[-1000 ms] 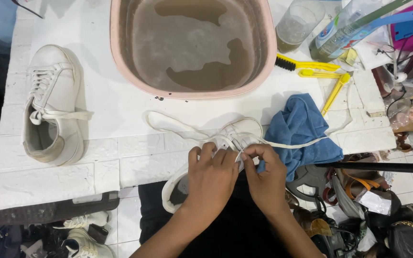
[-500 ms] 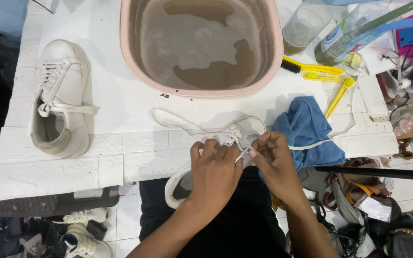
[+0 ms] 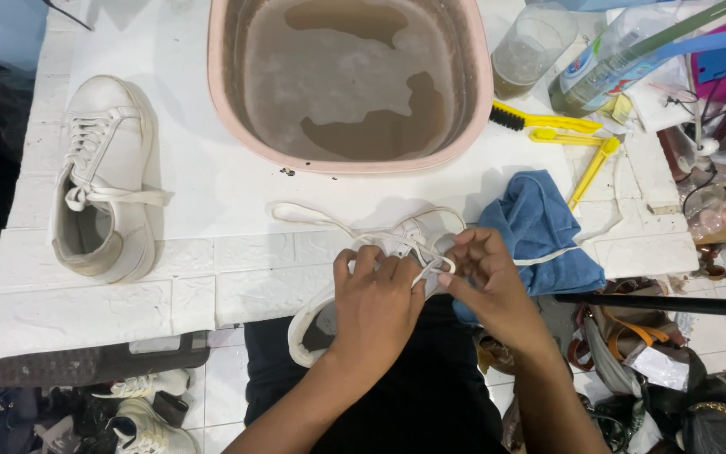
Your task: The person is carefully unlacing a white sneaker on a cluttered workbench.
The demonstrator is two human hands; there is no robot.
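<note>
— Hands first: what are they on?

— Both are closed on the white lace (image 3: 430,267) of a white sneaker (image 3: 397,252) at lower centre of the frame, at the table (image 3: 212,185) edge. Left hand (image 3: 376,307) covers the shoe's tongue, fingers curled round the lace; right hand (image 3: 485,282) pinches a strand beside it.

— Anything different from a second ago?

— The hands have drawn closer together over the eyelets, and the lace loop lies tighter, so the lacing looks further along.

— And the containers?

— A pink basin (image 3: 472,109) at top centre holds murky brown water. A clear cup (image 3: 531,46) at upper right holds a little brownish liquid.

— Around them?

— A second sneaker (image 3: 107,176) at left, a blue cloth (image 3: 539,227) touching the shoe, a yellow brush (image 3: 548,124) beside the basin
</note>
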